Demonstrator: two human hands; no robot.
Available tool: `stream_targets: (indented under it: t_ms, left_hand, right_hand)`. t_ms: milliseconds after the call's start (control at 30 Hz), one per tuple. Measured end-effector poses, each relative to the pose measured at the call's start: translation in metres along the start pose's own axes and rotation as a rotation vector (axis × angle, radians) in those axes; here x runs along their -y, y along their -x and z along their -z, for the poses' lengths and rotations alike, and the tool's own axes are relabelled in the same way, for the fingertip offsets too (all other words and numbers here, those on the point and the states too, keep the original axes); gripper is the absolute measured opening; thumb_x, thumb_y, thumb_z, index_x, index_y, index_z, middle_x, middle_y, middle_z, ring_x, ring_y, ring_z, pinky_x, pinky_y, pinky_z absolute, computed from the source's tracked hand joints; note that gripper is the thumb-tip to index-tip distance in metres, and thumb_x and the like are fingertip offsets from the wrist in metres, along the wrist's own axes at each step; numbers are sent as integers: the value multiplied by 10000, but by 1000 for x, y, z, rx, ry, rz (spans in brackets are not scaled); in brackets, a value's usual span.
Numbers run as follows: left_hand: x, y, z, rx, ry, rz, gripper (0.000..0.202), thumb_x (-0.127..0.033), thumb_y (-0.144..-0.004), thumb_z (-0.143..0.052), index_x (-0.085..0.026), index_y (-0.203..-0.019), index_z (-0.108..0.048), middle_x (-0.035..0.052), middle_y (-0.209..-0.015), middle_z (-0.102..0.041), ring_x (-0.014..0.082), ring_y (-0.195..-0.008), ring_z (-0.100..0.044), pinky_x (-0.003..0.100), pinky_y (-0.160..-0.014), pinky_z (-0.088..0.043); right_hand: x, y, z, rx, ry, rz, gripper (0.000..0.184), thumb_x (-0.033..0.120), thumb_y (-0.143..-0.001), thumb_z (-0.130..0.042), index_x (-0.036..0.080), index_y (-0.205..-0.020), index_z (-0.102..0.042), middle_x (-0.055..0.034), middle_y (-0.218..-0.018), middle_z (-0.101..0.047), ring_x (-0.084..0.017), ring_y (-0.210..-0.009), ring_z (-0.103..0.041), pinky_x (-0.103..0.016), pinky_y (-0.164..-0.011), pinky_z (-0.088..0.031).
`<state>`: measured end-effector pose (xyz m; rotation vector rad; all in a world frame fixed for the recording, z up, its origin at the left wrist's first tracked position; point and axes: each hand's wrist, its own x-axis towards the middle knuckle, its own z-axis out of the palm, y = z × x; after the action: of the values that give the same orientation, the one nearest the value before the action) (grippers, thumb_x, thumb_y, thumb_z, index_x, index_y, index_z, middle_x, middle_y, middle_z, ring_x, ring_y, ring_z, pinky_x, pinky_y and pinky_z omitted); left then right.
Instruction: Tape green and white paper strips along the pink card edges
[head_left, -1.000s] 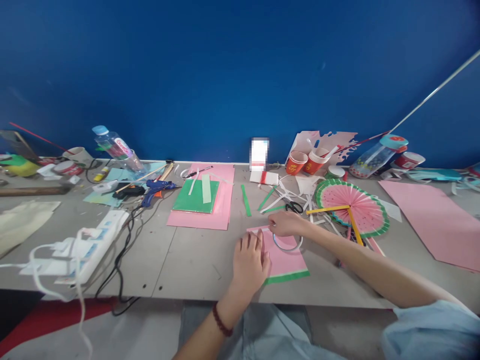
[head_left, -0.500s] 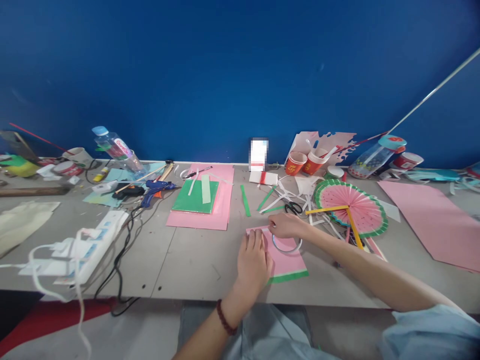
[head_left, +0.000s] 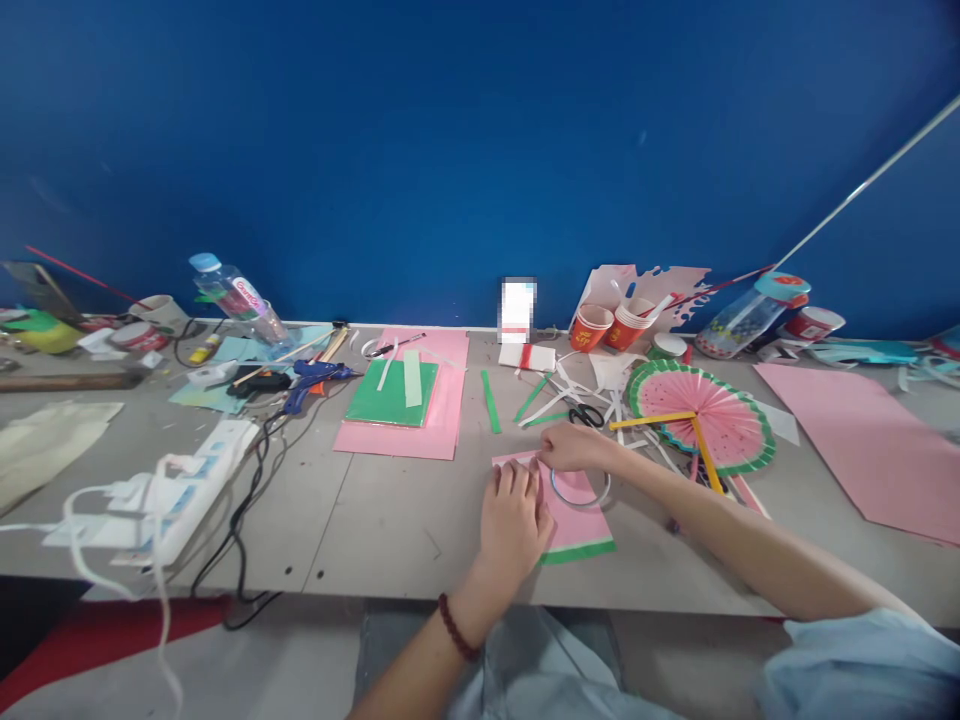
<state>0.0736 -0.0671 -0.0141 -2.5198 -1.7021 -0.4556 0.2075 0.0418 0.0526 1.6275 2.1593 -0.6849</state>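
A sheet of pink paper [head_left: 574,525] with a green strip [head_left: 581,551] along its near edge lies in front of me. My left hand [head_left: 517,515] rests flat on the sheet's left side, fingers stretched out. Near the far edge, my right hand [head_left: 574,447] is closed, its fingertips down by a pale strip on the paper. A thin white ring, which looks like a roll of double-sided tape [head_left: 606,492], hangs from that hand over the sheet. My fingers hide the exact grip. Black-handled scissors [head_left: 586,415] lie just beyond my right hand.
A pleated watermelon fan [head_left: 724,400] with yellow sticks lies to the right, with paper scraps beside it. Left are a green pack [head_left: 375,400] on pink paper, a blue glue gun [head_left: 300,390] and a corded power strip [head_left: 187,500]. Paper cups [head_left: 592,327] stand at the back.
My right hand and the white ring have shifted slightly right along the sheet's far edge. My left hand has slid a little right too.
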Motion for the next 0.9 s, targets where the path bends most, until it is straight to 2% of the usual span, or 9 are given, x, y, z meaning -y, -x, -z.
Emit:
stream_targets:
  t_ms: [167,333,433,633,900]
  left_hand:
    - [0,0,2,-3,9,2,551,-264,-821,-522,-112,-1344,-440,129,-1182,-531,279,-1105,-443,450,-972,-400]
    - [0,-1,2,-5,8,0,574,-262,-820,-521,-122,-1367,-415,123,-1178,-527,276,-1094,-446,449,-961,-402]
    - [0,-1,2,1,10,-2,585,-267,-818,-521,-104,-1369,-409,127,-1177,-528,277,-1090,-445,447,-969,-396]
    - [0,-1,3,-20,18,-4,561,-269,-812,-530,-133,-1348,-438,118,-1166,-529,281,-1083,-446,454,-942,-412]
    - [0,-2,4,-5,3,-8,570,-275,-817,-524,-115,-1356,-432,124,-1156,-534,283,-1074,-450,450,-942,-413]
  right_hand:
    - [-1,0,4,68,19,35,330,350,-793,-470,172,-538,-581,-56,-595,-636,-167,-555,-586,-238,-503,-359]
    - [-7,-2,4,85,6,38,393,376,-810,-441,169,-502,-570,-64,-557,-624,-163,-519,-564,-243,-494,-360]
    - [-11,-3,3,116,-5,66,364,336,-807,-427,165,-529,-588,-69,-560,-625,-165,-523,-561,-243,-481,-350]
    - [-18,-2,6,51,46,59,301,320,-801,-438,160,-683,-664,-83,-705,-669,-195,-675,-599,-251,-550,-357]
    - [-30,-1,2,17,60,67,294,336,-839,-439,176,-715,-653,-65,-763,-683,-187,-726,-614,-239,-582,-354]
